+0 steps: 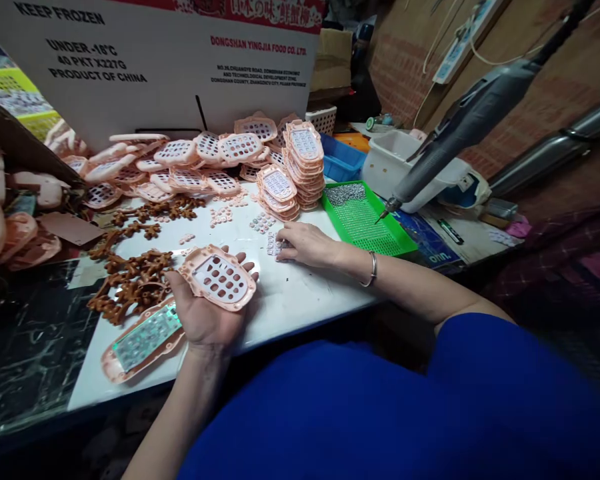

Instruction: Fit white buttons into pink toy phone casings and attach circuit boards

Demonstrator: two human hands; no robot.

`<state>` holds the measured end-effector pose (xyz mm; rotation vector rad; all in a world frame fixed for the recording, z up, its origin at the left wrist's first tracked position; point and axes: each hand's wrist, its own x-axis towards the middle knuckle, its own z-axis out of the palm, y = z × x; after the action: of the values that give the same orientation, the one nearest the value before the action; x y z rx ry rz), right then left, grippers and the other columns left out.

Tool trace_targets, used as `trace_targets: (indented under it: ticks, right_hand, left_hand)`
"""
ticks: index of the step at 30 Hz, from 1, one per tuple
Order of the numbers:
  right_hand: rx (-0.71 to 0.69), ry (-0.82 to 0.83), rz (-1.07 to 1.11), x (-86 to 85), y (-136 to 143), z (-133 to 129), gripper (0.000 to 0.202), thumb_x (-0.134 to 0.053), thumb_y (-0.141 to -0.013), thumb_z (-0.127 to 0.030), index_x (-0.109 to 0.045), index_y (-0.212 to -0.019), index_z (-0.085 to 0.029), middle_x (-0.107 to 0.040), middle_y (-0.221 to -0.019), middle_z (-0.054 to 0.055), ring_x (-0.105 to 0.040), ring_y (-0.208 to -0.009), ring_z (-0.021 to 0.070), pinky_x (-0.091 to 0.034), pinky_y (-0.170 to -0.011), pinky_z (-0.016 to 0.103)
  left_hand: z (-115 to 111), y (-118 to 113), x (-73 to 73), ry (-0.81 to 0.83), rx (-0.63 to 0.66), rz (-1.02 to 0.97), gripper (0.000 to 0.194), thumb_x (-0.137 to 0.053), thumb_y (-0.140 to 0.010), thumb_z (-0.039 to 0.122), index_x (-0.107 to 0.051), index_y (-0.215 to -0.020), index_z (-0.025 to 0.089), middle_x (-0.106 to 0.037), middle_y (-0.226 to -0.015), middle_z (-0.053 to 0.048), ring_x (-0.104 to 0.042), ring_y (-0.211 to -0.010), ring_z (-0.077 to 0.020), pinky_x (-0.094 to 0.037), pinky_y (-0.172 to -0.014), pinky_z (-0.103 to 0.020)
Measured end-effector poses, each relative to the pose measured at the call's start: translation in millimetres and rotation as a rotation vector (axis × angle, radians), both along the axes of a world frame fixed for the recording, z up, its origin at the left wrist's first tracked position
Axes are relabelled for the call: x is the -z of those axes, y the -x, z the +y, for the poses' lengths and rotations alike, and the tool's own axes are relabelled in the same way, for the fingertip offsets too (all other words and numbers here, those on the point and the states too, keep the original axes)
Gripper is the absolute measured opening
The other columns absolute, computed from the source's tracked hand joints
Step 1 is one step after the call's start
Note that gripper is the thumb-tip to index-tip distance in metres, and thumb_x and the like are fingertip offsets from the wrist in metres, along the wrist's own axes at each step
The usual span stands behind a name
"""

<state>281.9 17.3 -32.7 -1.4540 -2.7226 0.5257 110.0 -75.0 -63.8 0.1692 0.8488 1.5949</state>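
Head view: the shell (193, 268) looks light, stiff, best held by its edges; the left hand (211, 323) cradles it, fingers spread. Whether the right hand (307, 245) pinches keys (271, 245), one cannot tell.

Shows pale pink on the shells (223, 279), brown on the branching parts (140, 273), bright green on the tray (400, 245), blue on the shirt (370, 407); seemingly veins white over black on the dim tabletop (23, 347).
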Motion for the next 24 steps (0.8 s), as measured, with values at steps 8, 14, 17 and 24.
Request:
trace_targets:
  ticks: [8,14,17,24]
  right_hand:
    - [0.218,0.361,0.524,-1.1,0,-11,0.006,-0.047,-0.089,-0.015,-0.053,-0.088,-0.013,-0.061,-0.071,0.0,-0.054,-0.058,0.0062,-0.047,-0.056,0.019]
    - [0.33,0.708,1.033,-16.1,4,-16,0.015,-0.059,-0.079,-0.008,-0.05,-0.07,-0.015,-0.057,-0.06,-0.005,-0.052,-0.051,0.0047,-0.045,-0.049,0.017]
    - [0.284,0.709,1.158,-13.5,9,-17,0.015,-0.064,-0.075,-0.007,-0.051,-0.071,-0.014,-0.057,-0.06,-0.006,-0.052,-0.052,0.0039,-0.044,-0.049,0.015]
    - [-0.039,0.535,1.314,7.2,17,-32,0.024,-0.07,-0.074,-0.023,-0.048,-0.08,-0.017,-0.06,-0.072,-0.005,-0.058,-0.065,0.0061,-0.052,-0.064,0.02]
  left_hand:
    - [0,-7,-7.2,0.114,-0.046,0.092,0.072,-0.035,-0.077,0.079,-0.069,-0.09,0.018,-0.07,-0.086,-0.016,-0.067,-0.073,-0.0276,-0.056,-0.067,-0.045]
    - [-2,-20,-11.8,0.084,-0.018,0.082,0.069,-0.037,-0.079,0.076,-0.068,-0.101,0.018,-0.07,-0.087,-0.012,-0.068,-0.075,-0.0257,-0.056,-0.073,-0.045]
    - [-4,-28,-14.0,0.054,0.032,0.008,0.07,-0.033,-0.084,0.073,-0.065,-0.111,0.018,-0.07,-0.096,-0.014,-0.068,-0.084,-0.0266,-0.054,-0.08,-0.047]
    - [-9,-41,-26.8,0.154,0.106,-0.154,0.066,-0.02,-0.093,0.062,-0.065,-0.108,0.015,-0.07,-0.082,-0.01,-0.069,-0.083,-0.0245,-0.054,-0.083,-0.047]
